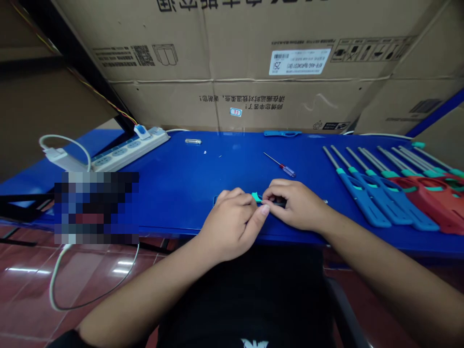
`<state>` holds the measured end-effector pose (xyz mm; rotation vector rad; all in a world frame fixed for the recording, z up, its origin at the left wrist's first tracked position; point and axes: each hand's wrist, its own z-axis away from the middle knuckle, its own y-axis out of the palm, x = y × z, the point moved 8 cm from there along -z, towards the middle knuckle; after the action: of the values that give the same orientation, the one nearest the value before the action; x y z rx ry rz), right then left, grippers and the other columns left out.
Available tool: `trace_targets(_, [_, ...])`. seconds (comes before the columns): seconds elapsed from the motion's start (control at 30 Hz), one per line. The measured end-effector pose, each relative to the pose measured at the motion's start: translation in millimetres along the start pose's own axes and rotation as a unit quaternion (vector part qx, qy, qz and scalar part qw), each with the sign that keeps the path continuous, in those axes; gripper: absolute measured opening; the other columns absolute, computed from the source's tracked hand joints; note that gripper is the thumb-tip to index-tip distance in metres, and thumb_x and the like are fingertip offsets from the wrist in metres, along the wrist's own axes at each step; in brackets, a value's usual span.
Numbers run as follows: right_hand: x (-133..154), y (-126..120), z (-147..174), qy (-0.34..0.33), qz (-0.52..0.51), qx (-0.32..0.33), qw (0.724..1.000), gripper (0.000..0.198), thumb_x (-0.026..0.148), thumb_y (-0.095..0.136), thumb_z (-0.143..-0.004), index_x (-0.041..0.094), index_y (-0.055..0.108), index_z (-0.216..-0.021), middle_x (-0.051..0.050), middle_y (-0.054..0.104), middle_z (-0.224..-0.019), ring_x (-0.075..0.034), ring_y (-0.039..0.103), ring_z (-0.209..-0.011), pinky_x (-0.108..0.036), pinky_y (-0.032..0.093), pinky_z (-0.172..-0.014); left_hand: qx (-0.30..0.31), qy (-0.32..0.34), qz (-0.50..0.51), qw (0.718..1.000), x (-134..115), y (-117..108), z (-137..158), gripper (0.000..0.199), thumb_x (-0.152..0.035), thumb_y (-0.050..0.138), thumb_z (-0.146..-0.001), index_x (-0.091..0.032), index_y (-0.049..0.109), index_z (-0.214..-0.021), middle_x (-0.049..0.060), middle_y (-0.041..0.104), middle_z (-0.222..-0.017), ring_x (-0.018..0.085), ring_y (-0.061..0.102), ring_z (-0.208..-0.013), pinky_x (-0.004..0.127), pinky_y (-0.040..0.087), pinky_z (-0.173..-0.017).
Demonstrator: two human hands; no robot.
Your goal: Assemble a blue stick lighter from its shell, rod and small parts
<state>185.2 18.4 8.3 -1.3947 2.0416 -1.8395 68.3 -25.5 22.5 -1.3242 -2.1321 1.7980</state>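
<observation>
1 blue table (170,193), cardboard (163,106), red floor (32,287), left hand (232,223), fingers curled, hold unclear, right hand (299,204) pinching dark piece (279,204)

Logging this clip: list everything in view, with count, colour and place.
Cardboard: one large panel, brown, behind
Table: one, blue, centre
Power strip: one, white, table's left
Cables: several, mostly white, left
Small tube: one, clear, back left
Flat piece: one, blue, back edge
Screwdriver: one, purple handle, right of centre
Long-nosed lighters: three blue, several red, right
Green part: one, green, between hands
Floor tiles: several, red, below
Clothing: one garment, black, bottom centre
Left hand: one, bare, table's front
Right hand: one, bare, beside it
</observation>
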Motion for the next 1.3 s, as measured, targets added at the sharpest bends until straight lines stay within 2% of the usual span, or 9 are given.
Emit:
trace_targets(0.13, [0.4,0.9,0.2,-0.001,0.009,0.005,1.0,0.009,0.017,0.06,-0.086,0.017,0.068,-0.082,-0.002,0.062,-0.079,-0.013,0.057,-0.072,-0.025,0.042,-0.066,-0.056,-0.017,0.016,0.998,9.5,-6.9,0.4,0.033,-0.034,0.045,-0.101,-0.019,0.067,-0.083,0.0,0.072,-0.082,0.017,0.06,-0.08,0.035,0.039,-0.077])
trace_targets(0.23, [-0.8,2.1,0.2,0.003,0.012,0.005,1.0,0.011,0.018,0.059,-0.087,0.017,0.069,-0.084,-0.003,0.062,-0.08,-0.013,0.058,-0.072,-0.025,0.042,-0.067,-0.09,-0.036,-0.004,0.995,19.8,-9.4,1.5,0.018,-0.032,0.059,-0.095,-0.02,0.07,-0.104,0.002,0.076,-0.092,0.018,0.064,-0.084,0.036,0.044,-0.081])
trace_targets(0.3, [-1.4,2.4,0.4,0.007,0.013,0.005,1.0,0.011,0.019,0.059,-0.087,0.018,0.069,-0.084,-0.003,0.063,-0.081,-0.013,0.058,-0.073,-0.025,0.042,-0.067,-0.08,-0.034,-0.024,0.996,23.6,-6.8,0.7,0.022,-0.029,0.06,-0.094,-0.02,0.069,-0.112,0.003,0.076,-0.095,0.02,0.065,-0.086,0.037,0.046,-0.082])
trace_targets(0.43, [-1.6,1.8,0.7,0.012,0.016,0.006,1.0,0.011,0.019,0.059,-0.087,0.018,0.069,-0.083,-0.003,0.063,-0.081,-0.014,0.058,-0.074,-0.026,0.043,-0.067,-0.026,-0.029,-0.079,0.996,27.2,0.8,-0.8,0.023,-0.032,0.055,-0.097,-0.022,0.073,-0.105,0.006,0.071,-0.091,0.021,0.059,-0.085,0.04,0.047,-0.082])
trace_targets(0.57, [-1.5,1.3,0.4,0.012,0.013,0.005,1.0,0.012,0.018,0.059,-0.087,0.017,0.07,-0.084,-0.003,0.063,-0.082,-0.014,0.058,-0.074,-0.026,0.043,-0.068,-0.018,-0.041,-0.096,0.994,30.3,-0.9,-0.7,0.022,-0.036,0.061,-0.093,-0.021,0.073,-0.103,0.008,0.064,-0.096,0.023,0.055,-0.091,0.041,0.047,-0.084])
trace_targets(0.7, [-2.6,2.2,-0.3,0.015,0.015,0.009,1.0,0.012,0.019,0.059,-0.087,0.018,0.07,-0.084,-0.003,0.063,-0.082,-0.013,0.058,-0.074,-0.026,0.043,-0.068,-0.015,-0.037,-0.066,0.997,30.4,-3.5,-2.1,0.013,-0.03,0.064,-0.09,-0.021,0.073,-0.094,0.006,0.063,-0.097,0.022,0.053,-0.092,0.04,0.047,-0.085])
trace_targets(0.87, [-1.8,0.6,-0.4,0.011,0.006,0.004,1.0,0.011,0.018,0.059,-0.086,0.017,0.07,-0.084,-0.002,0.063,-0.081,-0.013,0.058,-0.073,-0.025,0.043,-0.067,-0.043,-0.008,-0.027,0.999,19.9,-5.4,1.1,0.013,-0.027,0.061,-0.092,-0.02,0.072,-0.093,0.004,0.064,-0.092,0.019,0.054,-0.087,0.036,0.046,-0.082])
trace_targets(1.07, [-3.4,1.0,-0.6,0.017,0.009,0.002,1.0,0.01,0.018,0.061,-0.086,0.017,0.07,-0.082,-0.002,0.064,-0.08,-0.013,0.058,-0.072,-0.025,0.043,-0.066,0.002,0.041,-0.071,0.997,6.0,14.4,13.9,0.026,-0.026,0.05,-0.098,-0.019,0.074,-0.098,0.006,0.064,-0.087,0.02,0.05,-0.083,0.036,0.043,-0.076])
trace_targets(1.3, [-3.8,0.0,-0.1,0.009,0.013,-0.001,1.0,0.01,0.018,0.061,-0.086,0.018,0.07,-0.081,-0.002,0.063,-0.079,-0.013,0.057,-0.072,-0.025,0.043,-0.066,0.007,-0.012,-0.022,1.0,17.3,10.7,12.7,0.021,-0.028,0.057,-0.095,-0.025,0.077,-0.101,0.007,0.063,-0.096,0.021,0.051,-0.092,0.039,0.043,-0.082])
